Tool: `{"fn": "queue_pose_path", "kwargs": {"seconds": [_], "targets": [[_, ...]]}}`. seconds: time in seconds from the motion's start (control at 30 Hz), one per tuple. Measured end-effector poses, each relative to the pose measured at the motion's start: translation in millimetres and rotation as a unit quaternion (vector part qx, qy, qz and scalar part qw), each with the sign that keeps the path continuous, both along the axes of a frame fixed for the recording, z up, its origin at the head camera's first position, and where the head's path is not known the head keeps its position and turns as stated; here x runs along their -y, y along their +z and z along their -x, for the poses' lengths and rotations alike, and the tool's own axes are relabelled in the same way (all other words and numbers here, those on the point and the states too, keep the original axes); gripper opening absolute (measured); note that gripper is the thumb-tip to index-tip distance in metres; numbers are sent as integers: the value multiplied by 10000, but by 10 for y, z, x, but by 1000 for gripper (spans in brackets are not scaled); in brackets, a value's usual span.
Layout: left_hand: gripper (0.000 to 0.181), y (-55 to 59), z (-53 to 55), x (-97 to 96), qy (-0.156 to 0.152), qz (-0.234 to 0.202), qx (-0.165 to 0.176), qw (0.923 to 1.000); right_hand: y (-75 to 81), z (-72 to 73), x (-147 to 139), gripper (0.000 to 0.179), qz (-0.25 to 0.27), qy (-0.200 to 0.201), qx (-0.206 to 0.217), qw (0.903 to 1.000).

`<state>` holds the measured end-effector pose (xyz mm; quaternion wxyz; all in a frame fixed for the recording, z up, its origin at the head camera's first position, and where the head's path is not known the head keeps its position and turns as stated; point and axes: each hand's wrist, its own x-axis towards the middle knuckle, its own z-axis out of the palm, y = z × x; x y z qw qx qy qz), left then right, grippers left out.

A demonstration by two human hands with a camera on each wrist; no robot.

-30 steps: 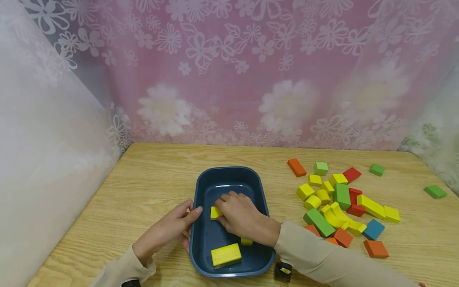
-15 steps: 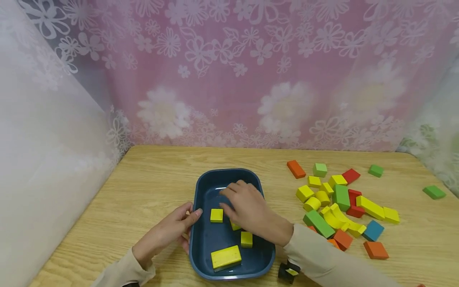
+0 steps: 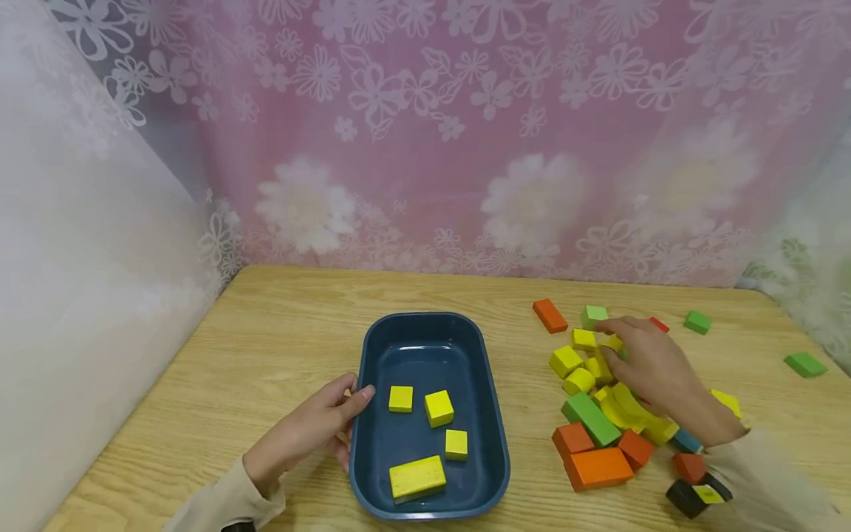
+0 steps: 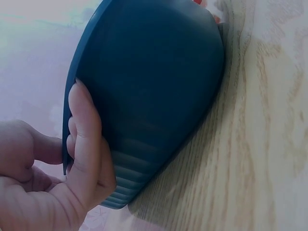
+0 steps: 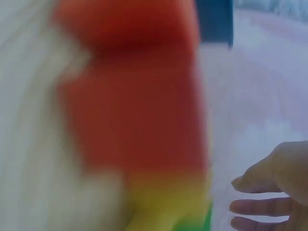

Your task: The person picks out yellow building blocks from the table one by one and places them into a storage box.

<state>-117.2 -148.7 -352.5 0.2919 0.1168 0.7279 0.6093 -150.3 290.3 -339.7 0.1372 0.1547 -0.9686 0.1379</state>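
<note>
A dark blue tray (image 3: 419, 369) stands on the table. My left hand (image 3: 312, 428) grips its left side, thumb over the rim and fingers (image 4: 86, 139) against the outer wall. Three yellow cubes, the middle one (image 3: 439, 408) among them, lie inside with a yellow rectangular block (image 3: 417, 478). Over the pile of toy blocks at the right reaches my right hand (image 3: 654, 369), fingers spread and holding nothing. Under and beside its fingertips are a yellow block (image 3: 583, 340) and a light green cube (image 3: 594, 317). Its palm and wrist hide part of the pile.
Nearer me in the pile lie a long green block (image 3: 590, 418) and an orange block (image 3: 601, 469). An orange-red block (image 3: 549, 315) sits at its far left. Two green blocks, one of them (image 3: 806, 364) near the right edge, lie apart. A pink floral curtain (image 3: 425, 148) hangs behind the table.
My right hand has left the tray, where a yellow cube now lies in view, and has moved right to above the block pile. The left hand has stayed on the tray's side.
</note>
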Motion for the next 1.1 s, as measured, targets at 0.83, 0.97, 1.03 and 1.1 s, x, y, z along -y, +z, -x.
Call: {"fn": "queue_pose_path", "kwargs": {"seconds": [0.83,0.97,1.03,1.1], "targets": [[38,28,-10,0,18,-37,49,10000,-243,-341,-1235,44,-1055,-675,1663,9781],[38,20,-12,-5,47,-17,19,10000,-288,-342,-1240,43,-1046,-732,1528,9800],[38,17,-13,-2,53,-17,19,10000,-296,-340,-1237,43,-1033,-720,1474,9810],[38,15,-13,3,65,-24,23,10000,-293,-332,-1230,42,-1050,-672,1416,9820]]}}
